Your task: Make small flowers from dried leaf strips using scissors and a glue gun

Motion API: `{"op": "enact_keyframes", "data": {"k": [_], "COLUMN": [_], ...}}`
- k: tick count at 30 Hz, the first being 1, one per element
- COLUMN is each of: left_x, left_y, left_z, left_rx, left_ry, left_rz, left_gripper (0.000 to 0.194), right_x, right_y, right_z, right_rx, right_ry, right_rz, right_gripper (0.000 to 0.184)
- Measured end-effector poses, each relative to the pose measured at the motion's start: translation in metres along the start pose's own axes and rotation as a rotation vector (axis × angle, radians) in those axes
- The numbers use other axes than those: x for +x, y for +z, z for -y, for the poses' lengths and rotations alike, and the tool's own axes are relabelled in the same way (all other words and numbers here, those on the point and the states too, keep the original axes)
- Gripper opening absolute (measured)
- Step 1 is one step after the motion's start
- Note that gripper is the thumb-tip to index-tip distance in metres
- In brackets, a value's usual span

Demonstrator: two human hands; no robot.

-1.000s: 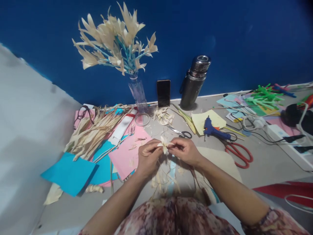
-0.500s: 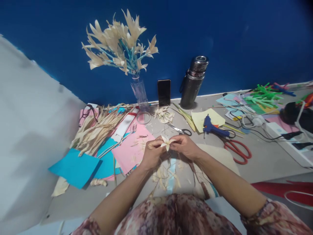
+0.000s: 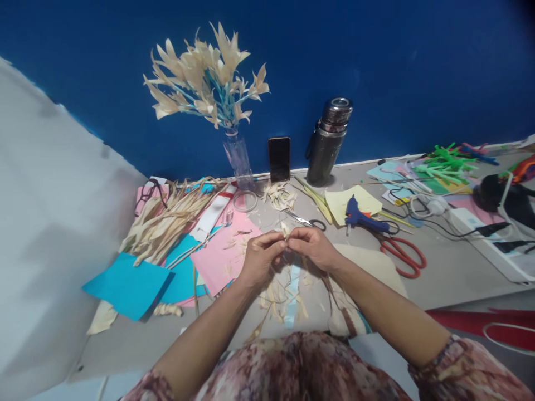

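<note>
Between my two hands is a small cream flower (image 3: 285, 228), mostly hidden by the fingers, with only its pale tip showing. My left hand (image 3: 263, 256) pinches it from the left with thumb and fingertips. From the right, my right hand (image 3: 312, 248) grips it in the same way, the fingertips of both hands meeting. Just beyond them lie small scissors (image 3: 307, 221) with dark handles. Below the hands, cream husk scraps (image 3: 273, 301) and a light blue strip (image 3: 293, 295) are spread on the table.
At the back stand a clear bottle (image 3: 239, 159) of cream flowers (image 3: 200, 72), a phone (image 3: 279, 159) and a steel flask (image 3: 328, 142). Dried husk strips (image 3: 167, 217) and coloured paper (image 3: 129, 284) cover the left. A blue glue gun (image 3: 363, 217), red-handled scissors (image 3: 405, 257) and a power strip (image 3: 493, 245) lie right.
The flower's spread petals faced up before; now my fingers have closed around it and only a narrow tip shows. The hands have drawn closer together.
</note>
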State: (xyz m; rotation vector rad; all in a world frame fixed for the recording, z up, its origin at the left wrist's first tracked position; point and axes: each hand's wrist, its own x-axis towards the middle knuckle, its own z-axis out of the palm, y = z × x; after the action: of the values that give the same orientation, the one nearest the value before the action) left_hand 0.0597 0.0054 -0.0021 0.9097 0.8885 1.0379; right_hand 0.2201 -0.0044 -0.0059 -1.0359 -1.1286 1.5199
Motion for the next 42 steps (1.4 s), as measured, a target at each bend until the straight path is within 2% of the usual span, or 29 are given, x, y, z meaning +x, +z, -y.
{"op": "enact_keyframes", "data": {"k": [7, 12, 15, 18, 22, 29, 33, 42], "left_x": [-0.001, -0.003, -0.003, -0.002, -0.003, -0.007, -0.008, -0.006], "left_y": [0.001, 0.004, 0.003, -0.001, -0.006, -0.006, -0.005, -0.006], "left_z": [-0.001, -0.001, 0.001, 0.002, 0.002, -0.005, -0.007, 0.000], "left_rx": [-0.009, -0.011, 0.020, 0.121, 0.250, 0.345, 0.305, 0.261], "left_ry": [-0.016, -0.011, 0.012, 0.115, 0.295, 0.488, 0.498, 0.390], "left_rz": [0.041, 0.019, 0.015, 0.024, 0.060, 0.142, 0.137, 0.121], "left_gripper": [0.032, 0.039, 0.040, 0.038, 0.026, 0.013, 0.012, 0.014], "right_x": [0.002, 0.002, 0.001, 0.001, 0.000, -0.003, -0.003, -0.003], "right_y": [-0.002, -0.002, -0.002, -0.002, -0.003, -0.006, -0.007, -0.009], "right_z": [-0.001, -0.004, -0.006, -0.005, -0.003, 0.001, 0.002, 0.002], "right_rx": [-0.067, -0.071, -0.075, -0.069, -0.068, -0.030, -0.023, -0.030], "right_ry": [0.008, 0.042, 0.027, 0.009, -0.012, -0.009, -0.030, -0.048], "right_rz": [-0.010, -0.032, -0.002, 0.044, 0.094, 0.181, 0.211, 0.239], "right_gripper": [0.030, 0.027, 0.024, 0.024, 0.026, 0.038, 0.037, 0.033]}}
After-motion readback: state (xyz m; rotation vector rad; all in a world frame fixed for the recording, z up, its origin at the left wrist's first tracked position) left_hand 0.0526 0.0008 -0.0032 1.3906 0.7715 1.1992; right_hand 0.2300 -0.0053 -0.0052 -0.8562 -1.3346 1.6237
